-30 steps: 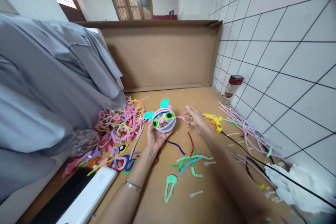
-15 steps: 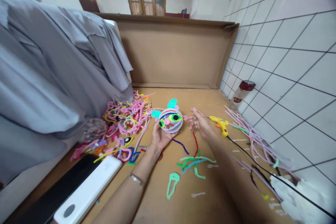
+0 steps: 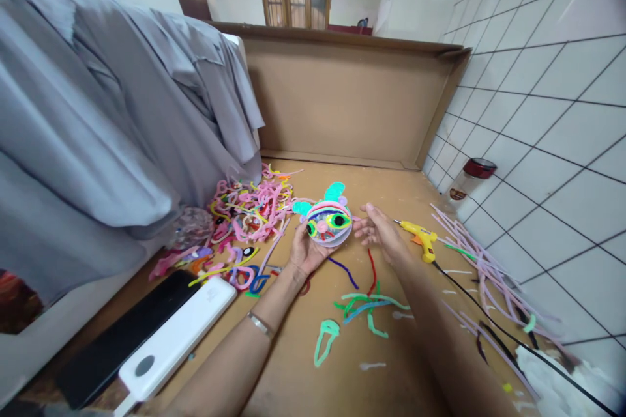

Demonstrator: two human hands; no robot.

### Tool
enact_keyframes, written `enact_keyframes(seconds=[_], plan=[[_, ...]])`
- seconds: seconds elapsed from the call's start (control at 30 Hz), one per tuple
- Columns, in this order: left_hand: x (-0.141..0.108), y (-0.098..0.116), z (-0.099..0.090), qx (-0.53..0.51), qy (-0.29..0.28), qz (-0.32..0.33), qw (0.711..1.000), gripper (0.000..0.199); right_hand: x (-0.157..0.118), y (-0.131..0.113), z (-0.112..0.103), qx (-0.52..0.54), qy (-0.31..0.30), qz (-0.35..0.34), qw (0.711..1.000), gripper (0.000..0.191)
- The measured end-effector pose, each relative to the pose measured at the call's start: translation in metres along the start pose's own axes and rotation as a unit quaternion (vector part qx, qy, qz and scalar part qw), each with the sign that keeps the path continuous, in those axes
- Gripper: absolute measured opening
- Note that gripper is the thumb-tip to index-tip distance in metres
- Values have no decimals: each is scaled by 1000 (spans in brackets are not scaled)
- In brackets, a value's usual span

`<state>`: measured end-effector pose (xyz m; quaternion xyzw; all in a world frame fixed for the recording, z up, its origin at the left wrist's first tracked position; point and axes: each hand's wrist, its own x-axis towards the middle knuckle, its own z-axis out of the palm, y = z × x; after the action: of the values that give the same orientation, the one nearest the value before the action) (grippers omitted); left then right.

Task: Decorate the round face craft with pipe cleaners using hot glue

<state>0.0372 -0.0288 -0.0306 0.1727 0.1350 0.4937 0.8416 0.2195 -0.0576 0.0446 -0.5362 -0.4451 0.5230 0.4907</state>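
Note:
My left hand (image 3: 304, 255) is closed around the lower left of a round animal-face craft (image 3: 328, 227) made of fuzzy pipe cleaners. The face has teal ears, yellow-green rimmed eyes with black pupils and a pink nose. At its right side, my right hand (image 3: 382, 233) pinches a short pink pipe cleaner (image 3: 358, 219) that sticks out toward the fingers. Below the hands lie a dark blue pipe cleaner (image 3: 345, 272) and a red one (image 3: 372, 270). Green and light blue pieces (image 3: 369, 305) are bunched nearer to me, by a mint-green loop (image 3: 326, 341).
A yellow glue gun (image 3: 421, 239) lies right of my right hand, its black cord trailing nearer. Lilac pipe cleaners (image 3: 493, 273) and a red-lidded jar (image 3: 469, 181) line the tiled wall. At left are a tangled pink pile (image 3: 259, 208), a white power bank (image 3: 180, 332) and a black slab (image 3: 130, 339).
The whole view has shifted, so things sit a little farther right in the picture. Both hands keep about the same places at the craft, which stays in my left hand.

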Motion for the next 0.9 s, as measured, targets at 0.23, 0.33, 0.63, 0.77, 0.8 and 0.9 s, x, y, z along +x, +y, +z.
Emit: enact_keyframes(seconds=[0.23,0.33,0.63,0.77,0.8,0.9], plan=[[-2,-3,6,39,-12,25,999,50,-2,6,5,-43,8,-19,999,48],[-1,-5,5,55,-10,35,998,48,-2,8,11,-35,9,-34,999,51],[-1,-11,9,100,23,89,991,48,1,10,8,-44,-5,-54,998,54],[-2,-12,13,106,27,107,988,51,1,9,9,-22,-40,-92,995,55],[-2,-12,14,105,27,110,988,51,2,10,10,-15,-42,-106,993,55],[-2,-12,14,105,23,111,988,52,3,13,14,-13,-34,-126,991,56]])
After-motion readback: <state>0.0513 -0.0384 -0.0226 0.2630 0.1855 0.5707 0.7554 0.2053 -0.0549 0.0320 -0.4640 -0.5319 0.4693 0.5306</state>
